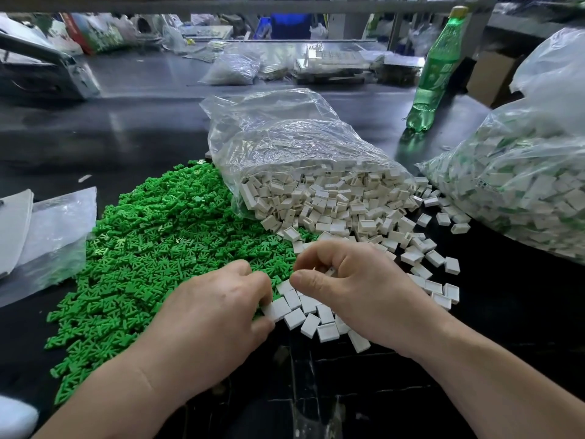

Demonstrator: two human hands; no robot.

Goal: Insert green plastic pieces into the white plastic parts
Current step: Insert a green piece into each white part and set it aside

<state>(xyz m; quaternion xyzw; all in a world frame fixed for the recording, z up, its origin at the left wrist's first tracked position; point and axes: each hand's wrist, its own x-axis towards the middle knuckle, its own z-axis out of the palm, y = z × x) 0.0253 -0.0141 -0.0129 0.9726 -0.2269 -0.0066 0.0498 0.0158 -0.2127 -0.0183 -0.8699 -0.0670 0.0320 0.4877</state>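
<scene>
So the green pieces (152, 248) were heaped in a big loose pile on the left of the dark table (95, 137), and the white parts (332, 201) were spilling out of a clear bag (285, 137) just beside them, the two heaps touching in the middle. The right hand (354, 280) had its fingers curled in, pinching one white part (330, 271) between thumb and fingertips. The left hand (221, 299) was curled down right at the border of green and white, but the fingertips were hidden, so I couldn't tell if it had a green one. My guess on handling: both are tiny, light, rigid moulded plastic. They're not fragile but are smooth enough to skid or flick away, so I'd pinch the white shell by its side walls with the open slot facing up, and hold the green bit by its wide end. A second bag (522, 169) on the right looked stuffed with white bits showing green. As for writing, the green bottle (440, 68) at the back had a label, but it was too blurry to read, and there was nothing legible elsewhere.
</scene>
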